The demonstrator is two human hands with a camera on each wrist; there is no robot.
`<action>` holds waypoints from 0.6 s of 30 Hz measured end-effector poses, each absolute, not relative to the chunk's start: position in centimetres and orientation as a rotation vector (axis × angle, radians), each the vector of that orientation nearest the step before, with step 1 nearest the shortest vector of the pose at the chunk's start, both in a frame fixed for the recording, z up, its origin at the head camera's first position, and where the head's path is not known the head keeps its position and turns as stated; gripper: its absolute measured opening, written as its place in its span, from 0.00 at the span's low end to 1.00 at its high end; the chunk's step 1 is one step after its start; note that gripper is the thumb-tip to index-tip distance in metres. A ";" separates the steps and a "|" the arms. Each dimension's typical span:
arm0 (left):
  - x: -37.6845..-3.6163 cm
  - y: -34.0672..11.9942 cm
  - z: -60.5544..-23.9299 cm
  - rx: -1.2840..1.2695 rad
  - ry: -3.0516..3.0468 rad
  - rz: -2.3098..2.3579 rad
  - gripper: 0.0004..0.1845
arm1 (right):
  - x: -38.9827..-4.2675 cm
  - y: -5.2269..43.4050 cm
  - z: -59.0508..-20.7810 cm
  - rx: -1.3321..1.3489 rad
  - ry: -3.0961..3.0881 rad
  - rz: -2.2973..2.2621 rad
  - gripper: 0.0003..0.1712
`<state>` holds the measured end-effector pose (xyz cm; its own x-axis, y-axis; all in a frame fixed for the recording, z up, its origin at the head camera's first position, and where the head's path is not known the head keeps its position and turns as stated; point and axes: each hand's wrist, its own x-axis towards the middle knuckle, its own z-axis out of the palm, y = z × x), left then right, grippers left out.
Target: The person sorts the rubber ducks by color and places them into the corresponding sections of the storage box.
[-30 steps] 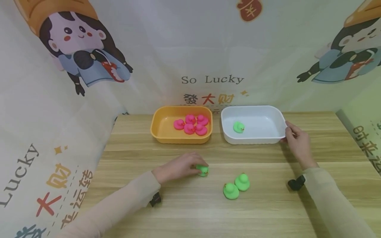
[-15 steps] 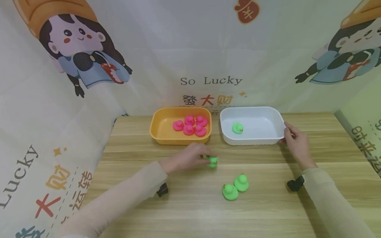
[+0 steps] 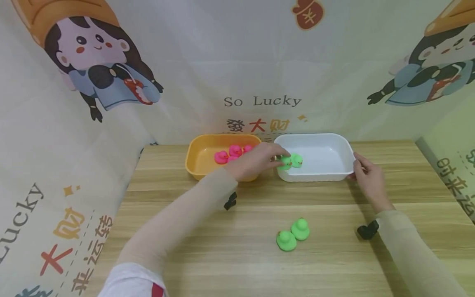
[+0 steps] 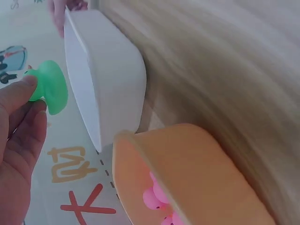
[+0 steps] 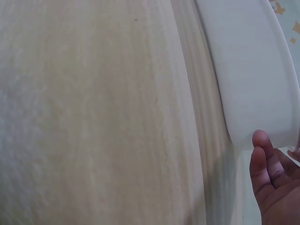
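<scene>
In the head view my left hand (image 3: pixel 256 159) pinches a green rubber duck (image 3: pixel 285 163) over the left end of the white plastic bin (image 3: pixel 315 178). The left wrist view shows thumb and fingers on this held duck (image 4: pixel 52 86), lifted above the bin's rim. A second green duck (image 3: pixel 297 160) sits inside the bin, beside the held one in the head view. My right hand (image 3: pixel 371 181) grips the bin's right end at the rim, its fingertips (image 5: pixel 260 138) against the outer wall. Two more green ducks (image 3: pixel 300 229) stand side by side on the table.
An orange bin (image 3: pixel 196 165) stands left of the white one, with several pink ducks (image 3: pixel 221 156) in it; my left forearm crosses its front right corner. Both bins stand at the table's (image 3: pixel 222 255) back edge, before a printed cloth (image 3: pixel 193 62).
My left hand has carried the green duck from the table up and to the right, over the white bin. The right hand has stayed at the bin's end.
</scene>
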<state>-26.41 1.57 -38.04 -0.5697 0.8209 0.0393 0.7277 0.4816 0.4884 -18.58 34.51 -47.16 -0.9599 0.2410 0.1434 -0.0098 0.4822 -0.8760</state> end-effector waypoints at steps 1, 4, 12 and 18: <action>-26.9 2.1 -38.0 1.315 2.545 0.652 0.19 | -18.6 34.5 -47.2 -0.198 -2.485 1.472 0.27; -28.0 3.4 -38.3 1.279 2.583 0.549 0.18 | -18.5 34.5 -47.2 -0.200 -2.477 1.492 0.27; -29.2 5.9 -39.4 1.291 2.604 0.337 0.17 | -18.5 34.3 -47.3 -0.200 -2.457 1.517 0.25; -28.9 6.6 -40.1 1.228 2.584 0.196 0.17 | -18.4 34.3 -47.6 -0.209 -2.470 1.509 0.27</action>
<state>-28.90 6.58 -40.09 -0.6026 0.7760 -0.1862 0.7390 0.6307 0.2368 -18.41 34.27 -47.63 -0.9612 0.2443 0.1284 -0.0028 0.4568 -0.8896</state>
